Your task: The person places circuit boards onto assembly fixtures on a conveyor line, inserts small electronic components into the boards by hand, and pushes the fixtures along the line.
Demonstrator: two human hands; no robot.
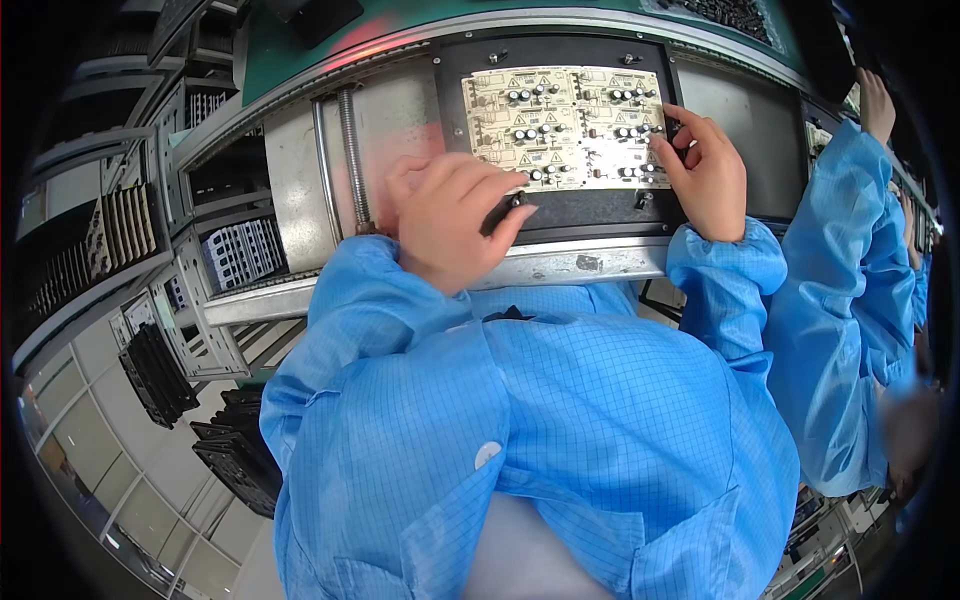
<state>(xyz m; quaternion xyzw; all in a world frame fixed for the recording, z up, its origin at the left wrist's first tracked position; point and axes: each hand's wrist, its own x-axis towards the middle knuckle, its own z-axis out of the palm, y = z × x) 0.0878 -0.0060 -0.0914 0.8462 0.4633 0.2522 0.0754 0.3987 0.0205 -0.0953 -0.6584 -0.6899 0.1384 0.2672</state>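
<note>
A cream circuit-board panel with several black capacitors lies in a black frame-shaped carrier in front of me. My left hand, slightly blurred, is at the carrier's near left corner. Its thumb and forefinger close around a small dark clip there. A similar clip stands uncovered at the near right. My right hand is over the panel's right edge, fingers curved and apart. Its thumb tip reaches onto the board and its forefinger rests by the edge; I see nothing held in it.
The carrier sits on a metal conveyor with a near rail and a threaded rod at left. Beyond is a green bench with a bag of small black parts. Racks of boards stand left; a blue-sleeved person is close at right.
</note>
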